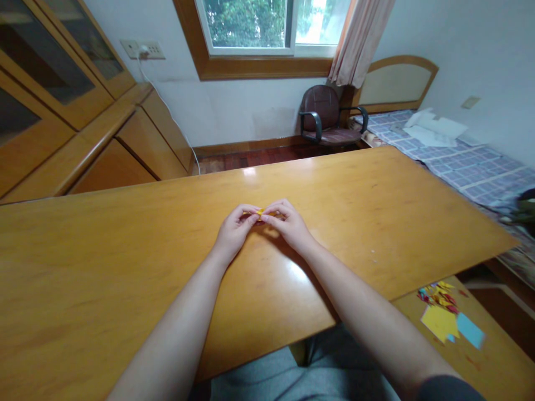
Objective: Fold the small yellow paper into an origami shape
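Observation:
Between my fingertips is a small folded piece of yellow paper (260, 212), mostly covered by the fingers. My left hand (236, 228) pinches it from the left side with thumb and forefinger. From the right, my right hand (288, 223) grips it the same way, thumb in front and fingers curled behind. Both hands are closed and meet just over the middle of the wooden table (125, 250). The paper's exact folded shape is too small to make out.
A lower surface (501, 356) at the right holds a pile of small colourful folded papers (441, 295), yellow sheets (441, 321) and a blue sheet (470, 330). Beyond the table stand a brown armchair (328, 114), a bed (455, 161) and a wooden cabinet (100, 139).

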Demonstrator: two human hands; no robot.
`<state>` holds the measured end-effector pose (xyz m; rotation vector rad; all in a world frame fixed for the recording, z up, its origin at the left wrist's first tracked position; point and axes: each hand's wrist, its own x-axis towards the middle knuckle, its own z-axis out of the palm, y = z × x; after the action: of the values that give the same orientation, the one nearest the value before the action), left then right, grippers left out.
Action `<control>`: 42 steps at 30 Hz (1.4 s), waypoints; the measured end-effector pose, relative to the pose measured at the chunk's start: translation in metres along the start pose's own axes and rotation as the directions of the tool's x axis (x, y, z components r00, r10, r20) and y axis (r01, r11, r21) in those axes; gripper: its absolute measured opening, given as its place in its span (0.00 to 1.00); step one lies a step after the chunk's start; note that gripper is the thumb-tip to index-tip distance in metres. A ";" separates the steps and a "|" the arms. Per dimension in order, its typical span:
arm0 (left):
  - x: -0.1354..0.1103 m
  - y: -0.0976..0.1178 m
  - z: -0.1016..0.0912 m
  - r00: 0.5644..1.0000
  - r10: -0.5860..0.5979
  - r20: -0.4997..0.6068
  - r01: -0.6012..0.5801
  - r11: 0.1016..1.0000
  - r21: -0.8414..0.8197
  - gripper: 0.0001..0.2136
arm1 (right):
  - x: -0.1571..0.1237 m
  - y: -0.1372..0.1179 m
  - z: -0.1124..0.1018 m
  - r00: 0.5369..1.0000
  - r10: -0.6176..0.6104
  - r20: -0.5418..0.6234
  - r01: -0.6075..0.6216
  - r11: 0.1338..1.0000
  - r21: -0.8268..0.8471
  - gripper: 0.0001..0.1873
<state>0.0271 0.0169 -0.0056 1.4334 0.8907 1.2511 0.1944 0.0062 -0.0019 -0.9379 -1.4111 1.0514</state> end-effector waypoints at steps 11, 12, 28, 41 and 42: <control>-0.002 0.003 -0.002 1.000 -0.006 -0.001 0.006 0.999 0.034 0.09 | 0.000 0.002 0.000 1.000 0.001 0.014 -0.001 1.000 0.008 0.08; -0.002 0.003 -0.002 1.000 -0.012 -0.007 0.012 1.000 0.027 0.10 | 0.000 0.002 0.000 1.000 -0.008 0.006 0.008 1.000 -0.004 0.09; -0.003 0.002 -0.001 0.996 -0.043 -0.077 0.038 0.997 -0.066 0.11 | -0.001 -0.001 -0.001 0.995 -0.096 -0.003 0.095 0.983 -0.159 0.06; -0.005 0.010 -0.002 0.997 0.037 -0.069 -0.040 0.999 -0.033 0.10 | 0.000 -0.004 -0.004 0.996 -0.062 -0.068 0.053 0.991 -0.123 0.07; -0.005 0.010 -0.002 0.997 0.040 -0.065 -0.042 0.999 -0.029 0.10 | 0.000 -0.003 -0.004 0.996 -0.046 -0.071 0.038 0.993 -0.108 0.08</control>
<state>0.0237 0.0099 0.0032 1.4007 0.8860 1.3430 0.1981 0.0053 0.0011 -1.0089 -1.4311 0.9090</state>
